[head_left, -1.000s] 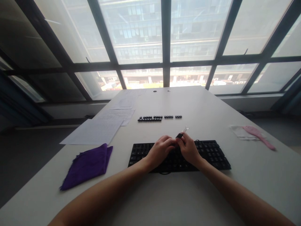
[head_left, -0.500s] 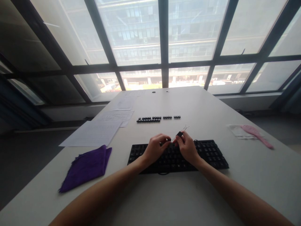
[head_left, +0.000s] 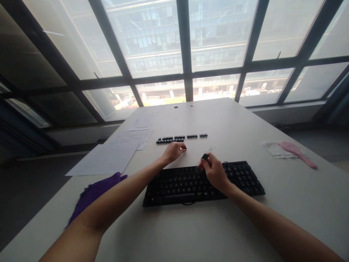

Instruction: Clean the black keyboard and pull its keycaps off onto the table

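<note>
A black keyboard [head_left: 174, 198] lies on the white table in front of me. My right hand [head_left: 214, 169] is over its upper middle, closed round the black handle of a keycap puller [head_left: 205, 156] with thin wire prongs at its ends. Beyond the keyboard's back edge, my left hand [head_left: 174, 152] pinches a small black keycap [head_left: 185, 148] between thumb and fingertips. Just past that hand, loose black keycaps [head_left: 167, 139] stand in two rows, with smaller groups of keycaps [head_left: 192, 136] to the right.
A purple cloth [head_left: 92, 193] lies at the left, partly behind my left forearm. Paper sheets [head_left: 103, 158] run along the table's left side. A pink brush [head_left: 296, 151] rests on a white cloth [head_left: 269, 150] at the right. Windows rise beyond the far edge.
My left hand has moved from the keyboard, away from me and to the left, towards the keycap rows with the keycap. My right hand stays over the keyboard with the puller.
</note>
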### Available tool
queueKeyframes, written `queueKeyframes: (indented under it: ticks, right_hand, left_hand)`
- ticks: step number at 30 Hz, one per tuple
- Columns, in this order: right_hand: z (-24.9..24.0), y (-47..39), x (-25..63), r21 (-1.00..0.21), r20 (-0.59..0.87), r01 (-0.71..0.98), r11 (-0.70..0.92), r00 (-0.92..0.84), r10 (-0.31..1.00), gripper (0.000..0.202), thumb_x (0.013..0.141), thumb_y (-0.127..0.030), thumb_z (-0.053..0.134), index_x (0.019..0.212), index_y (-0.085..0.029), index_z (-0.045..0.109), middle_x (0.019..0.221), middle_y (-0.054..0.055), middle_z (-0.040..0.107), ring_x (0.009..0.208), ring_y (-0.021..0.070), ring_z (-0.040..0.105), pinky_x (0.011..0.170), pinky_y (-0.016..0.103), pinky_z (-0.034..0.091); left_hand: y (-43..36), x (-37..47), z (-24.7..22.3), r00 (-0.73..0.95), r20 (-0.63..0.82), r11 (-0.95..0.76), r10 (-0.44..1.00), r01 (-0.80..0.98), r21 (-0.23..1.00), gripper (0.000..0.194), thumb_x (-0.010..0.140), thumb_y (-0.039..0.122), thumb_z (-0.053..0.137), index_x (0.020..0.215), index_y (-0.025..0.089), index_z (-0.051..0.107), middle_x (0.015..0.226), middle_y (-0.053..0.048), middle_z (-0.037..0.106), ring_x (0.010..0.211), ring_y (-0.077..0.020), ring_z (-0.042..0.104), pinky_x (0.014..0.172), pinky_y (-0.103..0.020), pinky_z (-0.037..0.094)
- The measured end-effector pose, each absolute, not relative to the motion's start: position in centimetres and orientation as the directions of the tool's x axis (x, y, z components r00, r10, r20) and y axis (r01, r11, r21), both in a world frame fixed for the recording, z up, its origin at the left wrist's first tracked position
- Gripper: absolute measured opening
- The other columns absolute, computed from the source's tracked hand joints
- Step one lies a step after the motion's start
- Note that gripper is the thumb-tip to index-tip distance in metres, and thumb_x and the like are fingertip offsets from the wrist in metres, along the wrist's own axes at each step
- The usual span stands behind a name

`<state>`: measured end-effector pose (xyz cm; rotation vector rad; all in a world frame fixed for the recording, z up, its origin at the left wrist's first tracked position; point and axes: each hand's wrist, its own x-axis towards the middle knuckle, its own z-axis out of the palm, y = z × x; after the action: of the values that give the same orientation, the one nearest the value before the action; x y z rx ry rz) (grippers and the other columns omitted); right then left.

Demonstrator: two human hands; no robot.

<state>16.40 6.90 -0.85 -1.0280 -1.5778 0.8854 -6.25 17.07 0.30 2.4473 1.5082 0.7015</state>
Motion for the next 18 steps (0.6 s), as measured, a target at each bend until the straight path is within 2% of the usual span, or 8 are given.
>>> queueKeyframes:
  ticks: [4,7,18]
  right_hand:
    - [-0.9,6.9,16.5,-0.910,0.347,0.191,0.367,-0.132,0.929,0.011,0.096,-0.030,0.051,0.087,-0.023,0.052,0.075,0.001,0.069,0.063,0.0170,0.063,0.065,0.029,0.047]
    - [-1.0,6.9,16.5,-0.913,0.341,0.188,0.363,-0.137,0.930,0.011,0.096,-0.030,0.051,0.087,-0.023,0.052,0.075,0.001,0.069,0.063,0.0172,0.063,0.064,0.030,0.047]
    - [-0.8,6.9,16.5,-0.911,0.338,0.196,0.364,-0.152,0.929,0.011,0.095,-0.029,0.052,0.087,-0.023,0.053,0.076,0.001,0.070,0.063,0.0166,0.064,0.065,0.029,0.047]
  left_hand:
    - [19.3,-6.1,-0.4,0.448,0.394,-0.557,0.802,0.800,0.223,0.010,0.086,0.023,0.070,0.090,0.022,0.078,0.096,-0.006,0.071,0.095,-0.0226,0.060,0.090,-0.036,0.048]
    - [20.7,-6.0,-0.7,0.442,0.434,-0.549,0.785,0.821,0.156,0.010,0.085,0.024,0.071,0.089,0.023,0.080,0.102,-0.007,0.067,0.100,-0.0246,0.054,0.090,-0.037,0.048]
    - [23.7,-6.5,-1.2,0.315,0.464,-0.437,0.828,0.881,0.182,0.011,0.083,0.027,0.072,0.090,0.023,0.080,0.113,-0.008,0.064,0.108,-0.0288,0.046,0.100,-0.042,0.045]
